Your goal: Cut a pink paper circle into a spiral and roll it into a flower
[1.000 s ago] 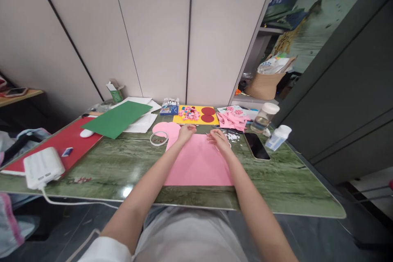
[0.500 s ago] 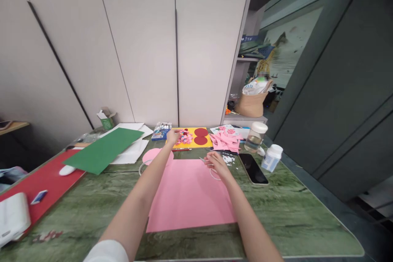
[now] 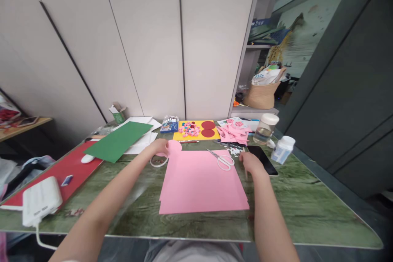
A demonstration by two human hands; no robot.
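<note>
My left hand (image 3: 159,146) is over a pink paper circle (image 3: 175,147), its fingers curled together at the circle. Just below it is a white ring (image 3: 159,165), perhaps a tape roll. My right hand (image 3: 252,163) is closed beside the phone (image 3: 265,160); a thin, pale, stick-like thing shows at its fingers, too blurred to name. Between my hands lie stacked pink paper sheets (image 3: 202,184), with white-handled scissors (image 3: 224,161) resting partly open on their upper right. Small white paper scraps (image 3: 235,151) are scattered near my right hand.
Behind are a yellow sheet (image 3: 196,136) with small coloured pieces and dark red circles, pink strips (image 3: 233,133), a bottle (image 3: 265,129) and a white jar (image 3: 283,150). Green paper (image 3: 118,141), red paper (image 3: 81,168) and a white power bank (image 3: 42,201) lie left.
My left hand has drawn back from the coloured pieces to the pink circle. My right hand has let go of the scissors, now on the pink sheets, and moved right beside the phone.
</note>
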